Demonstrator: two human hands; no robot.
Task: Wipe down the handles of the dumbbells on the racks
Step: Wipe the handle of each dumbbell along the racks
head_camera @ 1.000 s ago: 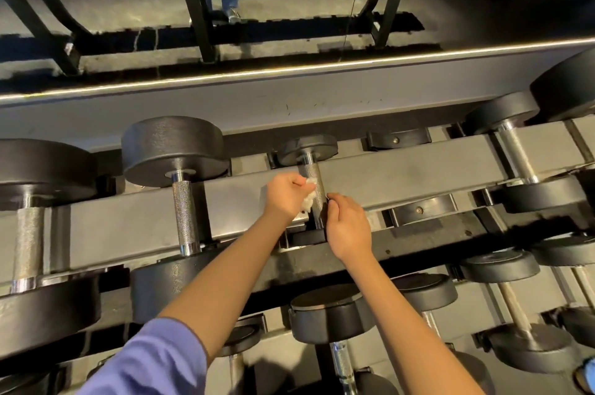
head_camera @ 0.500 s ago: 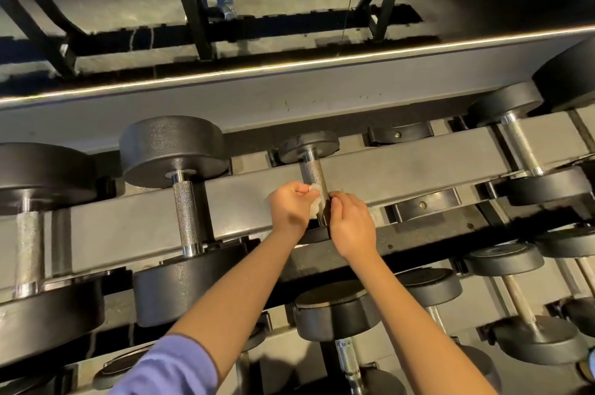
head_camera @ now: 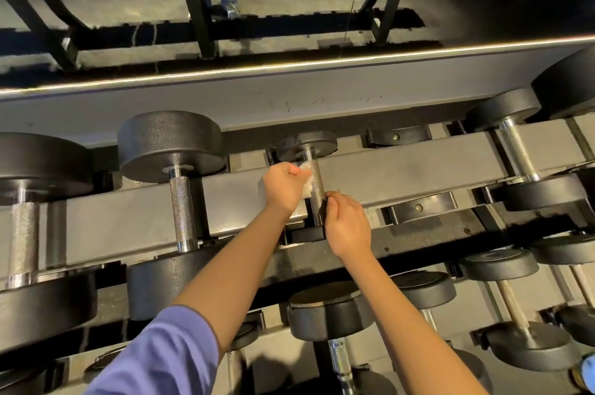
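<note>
Knurled steel handle (head_camera: 316, 183) of small black dumbbell (head_camera: 307, 145), long axis running away from body; left hand (head_camera: 283, 188) clamped on crumpled white wipe (head_camera: 306, 184) against its left flank, right hand (head_camera: 349, 225) pinching near end.

- my left hand (head_camera: 283, 188) slid the white cloth (head_camera: 306, 182) up the small dumbbell's handle (head_camera: 317, 185)
- more bare handle now shows between it and my right hand (head_camera: 347, 224)
</note>
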